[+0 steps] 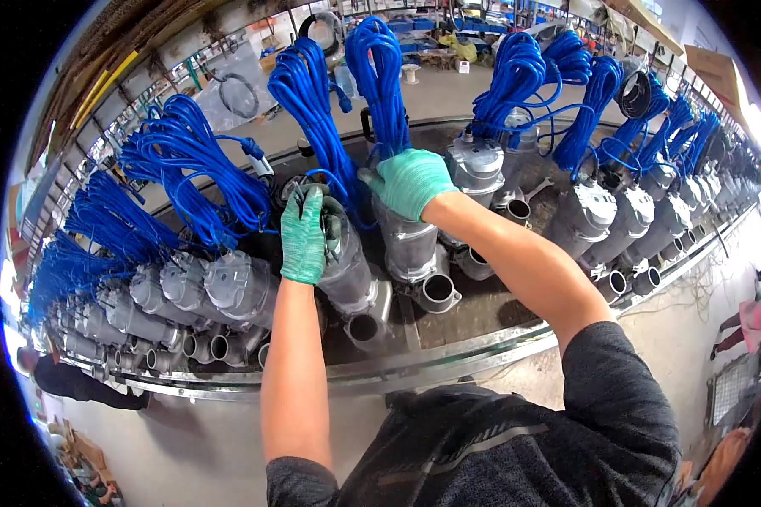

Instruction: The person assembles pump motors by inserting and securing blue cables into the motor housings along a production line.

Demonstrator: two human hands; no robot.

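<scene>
Both my hands wear green knit gloves and are on two neighbouring grey metal submersible pumps on the bench. My left hand (302, 238) is at the top of the left pump (347, 275), fingers curled beside its dark top fittings; what they grip is hidden. My right hand (416, 184) is closed over the top of the right pump (410, 245), at the foot of its upright blue cable coil (376, 72). Its fingertips are hidden behind the glove. Another blue cable coil (304, 101) leans up behind the left pump. Round open outlets face me at the bottoms of both pumps.
Rows of similar pumps with blue cable coils stretch left (237, 283) and right (588, 211) along the bench. A wrench (539, 188) lies among the right-hand pumps. The metal bench edge (448, 359) runs before me. Other people stand at the far left (80, 380) and right (751, 323).
</scene>
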